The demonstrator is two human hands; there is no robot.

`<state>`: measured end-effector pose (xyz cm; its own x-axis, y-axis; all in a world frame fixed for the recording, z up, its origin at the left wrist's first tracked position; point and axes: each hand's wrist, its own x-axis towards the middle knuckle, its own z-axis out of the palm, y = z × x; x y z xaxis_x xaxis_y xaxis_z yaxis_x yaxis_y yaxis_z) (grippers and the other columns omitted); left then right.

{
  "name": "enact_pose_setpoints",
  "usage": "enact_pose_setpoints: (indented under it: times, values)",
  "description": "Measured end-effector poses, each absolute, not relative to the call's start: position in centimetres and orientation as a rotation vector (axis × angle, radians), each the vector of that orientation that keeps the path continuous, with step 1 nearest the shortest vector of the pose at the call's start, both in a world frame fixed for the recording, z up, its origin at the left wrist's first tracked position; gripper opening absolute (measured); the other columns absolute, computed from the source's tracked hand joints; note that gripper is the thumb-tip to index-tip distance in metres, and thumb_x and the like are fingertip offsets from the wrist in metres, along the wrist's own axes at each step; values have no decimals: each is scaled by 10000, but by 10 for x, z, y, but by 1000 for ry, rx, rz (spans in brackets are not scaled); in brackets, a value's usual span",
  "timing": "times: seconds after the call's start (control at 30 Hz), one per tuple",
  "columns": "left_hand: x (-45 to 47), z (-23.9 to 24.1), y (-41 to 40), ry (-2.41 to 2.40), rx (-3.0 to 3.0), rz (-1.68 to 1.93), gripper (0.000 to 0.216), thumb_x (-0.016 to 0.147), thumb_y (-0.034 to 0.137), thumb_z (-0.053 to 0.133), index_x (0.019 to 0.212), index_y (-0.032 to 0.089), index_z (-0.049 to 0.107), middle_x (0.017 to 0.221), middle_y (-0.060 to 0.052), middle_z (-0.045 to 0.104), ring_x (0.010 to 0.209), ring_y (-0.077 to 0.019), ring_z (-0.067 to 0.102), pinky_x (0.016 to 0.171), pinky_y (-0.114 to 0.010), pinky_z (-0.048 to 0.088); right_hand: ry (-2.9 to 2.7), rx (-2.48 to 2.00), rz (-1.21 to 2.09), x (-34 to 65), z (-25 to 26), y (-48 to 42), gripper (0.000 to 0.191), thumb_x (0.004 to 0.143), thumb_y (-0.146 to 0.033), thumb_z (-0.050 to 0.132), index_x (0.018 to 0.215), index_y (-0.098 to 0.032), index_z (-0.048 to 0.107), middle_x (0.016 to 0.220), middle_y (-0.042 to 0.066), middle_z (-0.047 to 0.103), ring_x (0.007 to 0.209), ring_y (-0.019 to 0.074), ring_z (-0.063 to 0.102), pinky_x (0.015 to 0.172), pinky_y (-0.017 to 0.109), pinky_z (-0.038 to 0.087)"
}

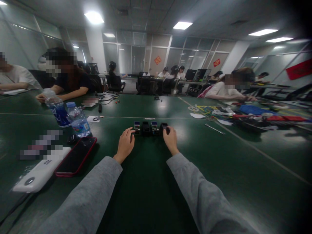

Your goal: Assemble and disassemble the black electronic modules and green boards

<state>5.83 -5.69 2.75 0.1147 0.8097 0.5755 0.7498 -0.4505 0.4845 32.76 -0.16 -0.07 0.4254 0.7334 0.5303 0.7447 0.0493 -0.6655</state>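
Note:
A row of several small black blocks (150, 128), some with blue tops, lies on the dark green table (151, 182) in front of me. My left hand (125, 144) rests at the row's left end, fingers curled with the tips against the leftmost block. At the right end my right hand (170, 139) has its fingers closed on the rightmost block. Both arms are in grey sleeves.
Left of my arms lie a red-cased phone (76, 156), a white power bank (40, 171) and two water bottles (70, 117). A metal tool (214, 129) and a clutter of cables and parts (253, 115) sit at the right. Other people sit around the tables.

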Motion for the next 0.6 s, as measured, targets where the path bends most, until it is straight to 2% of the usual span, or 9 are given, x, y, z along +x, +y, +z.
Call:
enact_pose_setpoints:
  times: [0.27, 0.6]
  values:
    - [57, 22, -50, 1594, 2150, 1307, 281, 948, 216, 410, 1172, 196, 580, 1343, -91, 533, 1258, -234, 492, 1053, -466, 418, -1468, -1505, 79, 327, -12, 9, 492, 855, -359, 472, 1254, -84, 563, 1216, 187, 554, 1141, 302, 516, 1016, 456, 406]
    - [56, 21, -50, 1583, 2118, 1278, 283, 956, 226, 402, 1169, 188, 584, 1341, -94, 533, 1258, -231, 487, 1056, -469, 405, -1435, -1447, 141, 332, -16, 13, 521, 888, -454, 449, 1246, -89, 550, 1206, 184, 567, 1130, 295, 525, 1004, 474, 410]
